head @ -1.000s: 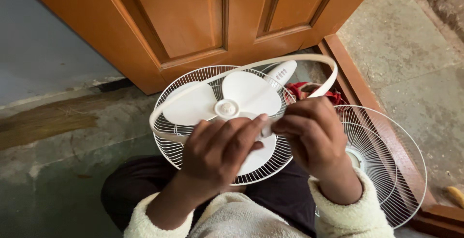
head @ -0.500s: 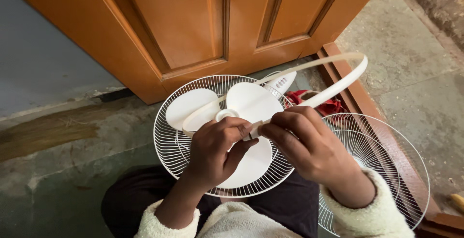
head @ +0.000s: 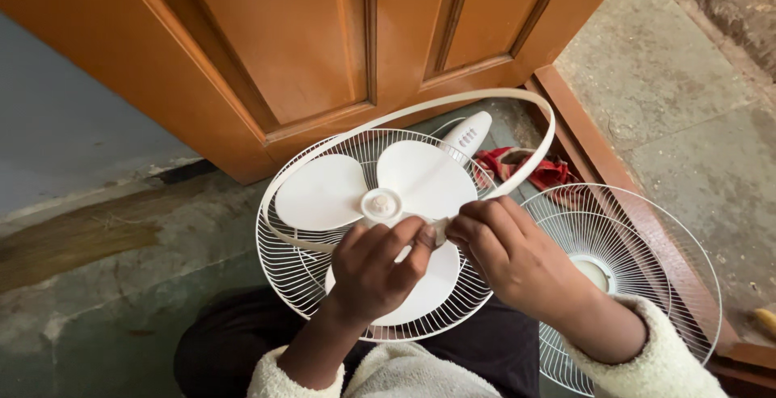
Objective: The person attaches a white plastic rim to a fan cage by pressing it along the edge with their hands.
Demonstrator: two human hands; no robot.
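Both hands on fan guard ring, over the lap

Left hand point(head: 373, 269) and right hand point(head: 509, 256) pinch the white plastic ring point(head: 517, 99), fingers closed around its ends above the rear grille point(head: 283, 273) with blades point(head: 323, 192); ring looks light, springy; best held near ends

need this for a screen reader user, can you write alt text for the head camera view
Two bare hands, left hand and right hand, pinch the ends of a white plastic rim band together over a white three-blade fan in its wire rear grille. A second wire grille lies to the right by a wooden door, on a concrete floor.
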